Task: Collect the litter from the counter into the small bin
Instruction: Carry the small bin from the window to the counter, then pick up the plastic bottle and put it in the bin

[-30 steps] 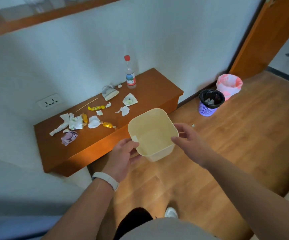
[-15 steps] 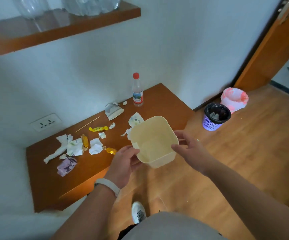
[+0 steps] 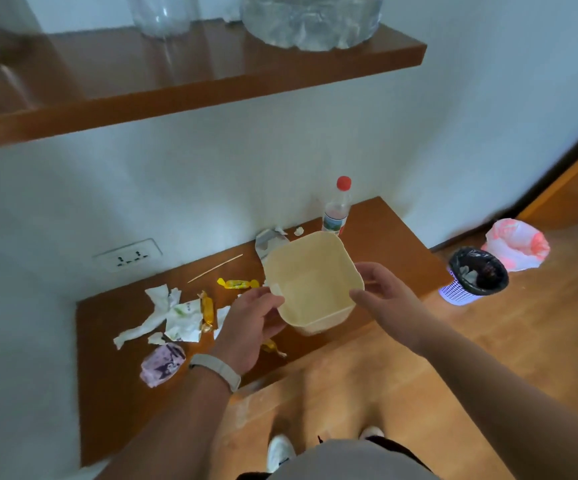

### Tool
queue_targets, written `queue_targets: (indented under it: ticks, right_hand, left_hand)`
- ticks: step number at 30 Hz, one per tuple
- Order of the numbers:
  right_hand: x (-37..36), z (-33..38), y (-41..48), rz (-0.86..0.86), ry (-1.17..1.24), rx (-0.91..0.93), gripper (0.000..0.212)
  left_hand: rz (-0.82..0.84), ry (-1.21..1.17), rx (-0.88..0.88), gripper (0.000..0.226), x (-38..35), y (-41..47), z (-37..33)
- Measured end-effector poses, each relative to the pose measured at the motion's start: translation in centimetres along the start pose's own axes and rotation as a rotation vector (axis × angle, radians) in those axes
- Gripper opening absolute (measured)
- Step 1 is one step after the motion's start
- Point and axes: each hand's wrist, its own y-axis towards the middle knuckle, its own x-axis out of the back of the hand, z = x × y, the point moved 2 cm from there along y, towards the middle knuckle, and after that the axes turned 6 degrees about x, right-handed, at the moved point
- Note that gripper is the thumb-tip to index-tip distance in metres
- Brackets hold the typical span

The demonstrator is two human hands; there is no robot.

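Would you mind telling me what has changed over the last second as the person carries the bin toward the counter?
The person stepped closer, bringing the cream square plastic bin from over the floor to above the brown wooden counter, now hiding some scraps. The left hand and right hand kept hold of its sides. The torn white paper, yellow candy wrappers and red-capped bottle lie as before; the bin is still empty.

1. A pale cream small bin [image 3: 310, 285] sits over a reddish-brown wooden counter [image 3: 114, 403].
2. White crumpled paper [image 3: 157, 313], yellow sweet wrappers [image 3: 237, 283] and a lilac printed wrapper [image 3: 161, 363] lie near the counter's left edge.
3. A clear bottle [image 3: 336, 211] has a red cap.
4. A lilac lattice basket [image 3: 472, 280] has a black liner.
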Motion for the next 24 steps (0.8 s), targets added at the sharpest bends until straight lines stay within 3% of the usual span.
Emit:
queue_targets:
  ticks: [10,24]
  right_hand:
    - [-0.9,0.3,8.3,0.206,0.0,0.063,0.03]
    - [7.6,-0.4,19.8,0.435,-0.04,0.208,0.03]
  left_hand:
    - [-0.151,-0.108,-0.037,0.016,1.1,2.1,-1.8]
    - [-0.464,-0.23,-0.051,0.029,-7.8,6.1,-5.0]
